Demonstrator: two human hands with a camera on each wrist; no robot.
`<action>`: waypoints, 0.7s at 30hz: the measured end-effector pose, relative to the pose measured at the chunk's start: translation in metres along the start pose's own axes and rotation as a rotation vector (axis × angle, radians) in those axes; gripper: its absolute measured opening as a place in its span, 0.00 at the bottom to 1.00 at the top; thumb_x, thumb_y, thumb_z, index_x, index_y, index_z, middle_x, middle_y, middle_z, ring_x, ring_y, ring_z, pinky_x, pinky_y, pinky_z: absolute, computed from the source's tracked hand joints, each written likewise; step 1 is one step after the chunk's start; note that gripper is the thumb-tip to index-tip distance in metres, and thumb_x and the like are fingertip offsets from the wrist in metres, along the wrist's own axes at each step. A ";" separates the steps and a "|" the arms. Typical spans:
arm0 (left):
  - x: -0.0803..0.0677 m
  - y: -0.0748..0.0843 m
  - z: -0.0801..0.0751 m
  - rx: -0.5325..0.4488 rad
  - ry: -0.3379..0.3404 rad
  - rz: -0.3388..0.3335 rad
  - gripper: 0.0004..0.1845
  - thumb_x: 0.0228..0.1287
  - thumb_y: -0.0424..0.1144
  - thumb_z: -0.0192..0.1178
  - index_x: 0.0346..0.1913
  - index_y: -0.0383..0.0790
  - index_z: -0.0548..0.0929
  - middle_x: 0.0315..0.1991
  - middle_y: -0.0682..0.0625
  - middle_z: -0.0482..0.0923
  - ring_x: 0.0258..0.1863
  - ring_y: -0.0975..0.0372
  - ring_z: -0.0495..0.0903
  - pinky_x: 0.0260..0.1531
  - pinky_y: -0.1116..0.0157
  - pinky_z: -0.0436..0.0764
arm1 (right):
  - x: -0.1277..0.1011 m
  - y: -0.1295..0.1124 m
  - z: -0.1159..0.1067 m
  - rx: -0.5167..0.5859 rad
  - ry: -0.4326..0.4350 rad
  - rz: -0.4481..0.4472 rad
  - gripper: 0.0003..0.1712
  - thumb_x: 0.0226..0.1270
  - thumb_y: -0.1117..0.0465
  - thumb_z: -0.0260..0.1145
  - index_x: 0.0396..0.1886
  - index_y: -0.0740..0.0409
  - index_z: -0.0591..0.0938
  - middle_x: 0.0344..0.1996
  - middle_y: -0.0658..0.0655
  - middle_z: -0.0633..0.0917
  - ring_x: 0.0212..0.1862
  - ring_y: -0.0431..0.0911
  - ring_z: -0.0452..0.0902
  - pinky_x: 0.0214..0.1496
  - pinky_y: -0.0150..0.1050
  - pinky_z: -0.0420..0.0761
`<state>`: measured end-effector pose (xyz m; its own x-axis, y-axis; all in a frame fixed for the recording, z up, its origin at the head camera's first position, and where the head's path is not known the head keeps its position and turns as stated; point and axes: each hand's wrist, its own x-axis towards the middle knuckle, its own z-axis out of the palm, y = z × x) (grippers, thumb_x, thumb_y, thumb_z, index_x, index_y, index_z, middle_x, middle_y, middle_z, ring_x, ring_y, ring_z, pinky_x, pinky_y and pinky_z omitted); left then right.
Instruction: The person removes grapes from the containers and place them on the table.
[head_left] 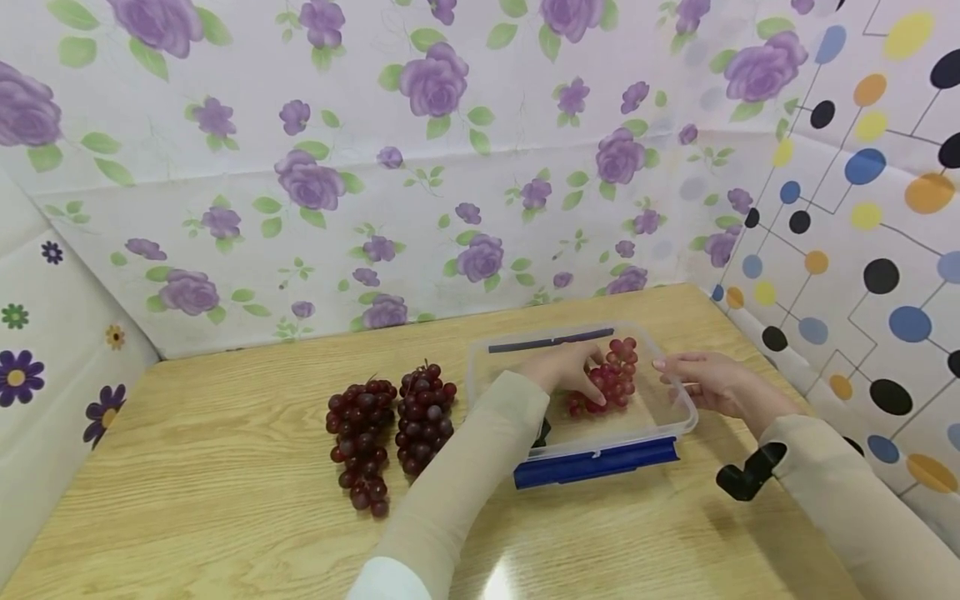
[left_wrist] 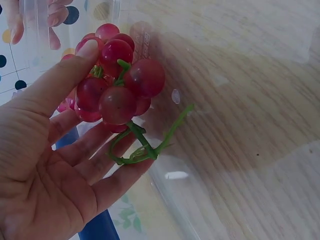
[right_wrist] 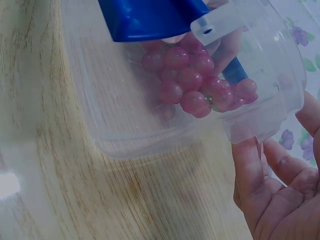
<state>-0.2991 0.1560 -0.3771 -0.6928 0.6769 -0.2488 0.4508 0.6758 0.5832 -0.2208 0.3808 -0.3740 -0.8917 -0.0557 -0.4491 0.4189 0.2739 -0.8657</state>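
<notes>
My left hand (head_left: 558, 371) holds a red grape bunch (head_left: 609, 377) inside the clear box (head_left: 675, 408) on the tabletop (head_left: 225, 517). The left wrist view shows its green stem (left_wrist: 145, 145) on my loosely curled fingers. My right hand (head_left: 705, 382) touches the box's rim, fingers relaxed. Only the head view shows two dark bunches (head_left: 390, 429) beside the box.

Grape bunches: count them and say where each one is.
3. Two dark bunches lie side by side on the table; a red bunch sits in the clear container, held by the left hand.
</notes>
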 end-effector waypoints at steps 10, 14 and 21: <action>0.000 -0.002 0.000 -0.012 0.013 0.020 0.28 0.50 0.42 0.73 0.55 0.43 0.76 0.49 0.48 0.78 0.44 0.60 0.76 0.46 0.65 0.78 | 0.001 -0.001 0.000 0.017 0.007 0.007 0.42 0.68 0.47 0.60 0.70 0.71 0.57 0.53 0.61 0.77 0.34 0.39 0.80 0.39 0.34 0.82; 0.002 -0.003 0.000 -0.007 0.010 0.019 0.24 0.50 0.41 0.73 0.50 0.41 0.77 0.45 0.48 0.79 0.41 0.61 0.76 0.43 0.67 0.77 | 0.001 -0.001 -0.001 0.008 0.006 0.005 0.43 0.69 0.47 0.59 0.70 0.71 0.56 0.57 0.68 0.73 0.34 0.39 0.80 0.39 0.34 0.82; 0.001 -0.002 0.000 -0.014 -0.012 -0.010 0.23 0.50 0.41 0.73 0.49 0.39 0.79 0.41 0.51 0.79 0.38 0.62 0.74 0.43 0.68 0.75 | 0.000 0.001 -0.002 -0.017 0.000 0.006 0.46 0.69 0.45 0.58 0.71 0.73 0.52 0.66 0.75 0.63 0.35 0.40 0.80 0.40 0.35 0.82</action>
<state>-0.3005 0.1555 -0.3785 -0.6901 0.6737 -0.2643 0.4358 0.6784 0.5914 -0.2210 0.3824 -0.3744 -0.8894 -0.0544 -0.4539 0.4209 0.2902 -0.8594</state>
